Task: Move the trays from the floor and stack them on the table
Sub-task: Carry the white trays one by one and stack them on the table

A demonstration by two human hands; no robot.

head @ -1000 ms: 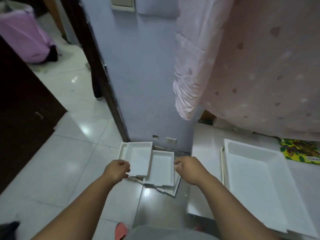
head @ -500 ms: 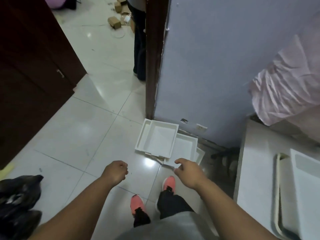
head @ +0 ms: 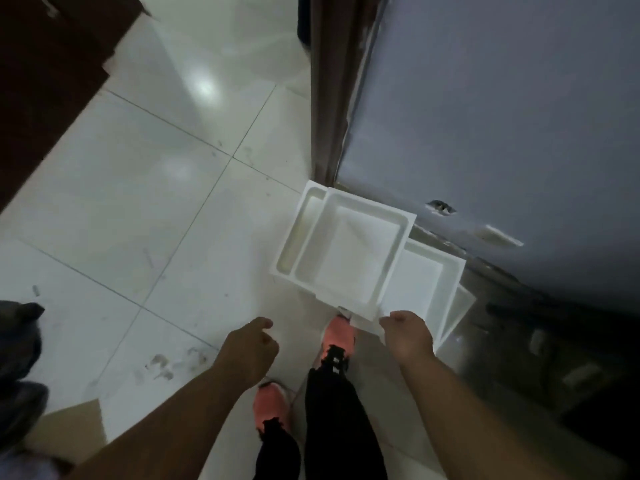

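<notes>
Compared with half a second ago, the view has tipped further down and closer, so the pile of trays fills more of the picture, the table with its stacked trays has dropped out on the right, and both hands have come nearer the pile. On the pale tiled floor [head: 145, 188] lies a loose heap of white trays at the foot of the blue-grey wall [head: 502, 116], just beside the dark door frame [head: 327, 98]. The top tray [head: 349, 252] sits skewed over a lower tray [head: 424, 282], and the corner of a third tray [head: 462, 306] pokes out beneath on the right. The right hand [head: 408, 336] reaches the near edge of the lower tray, fingers curled down at that rim; whether they actually pinch it cannot be told. The left hand [head: 251, 344] hangs well apart from the pile, over bare tile, fingers loosely curled and holding nothing. Below the hands stand two pink shoes [head: 337, 336], the forward one touching or just under the near edge of the trays. A brown sheet of cardboard [head: 69, 427] lies at the lower left, with dark bags [head: 19, 348] beside it.
</notes>
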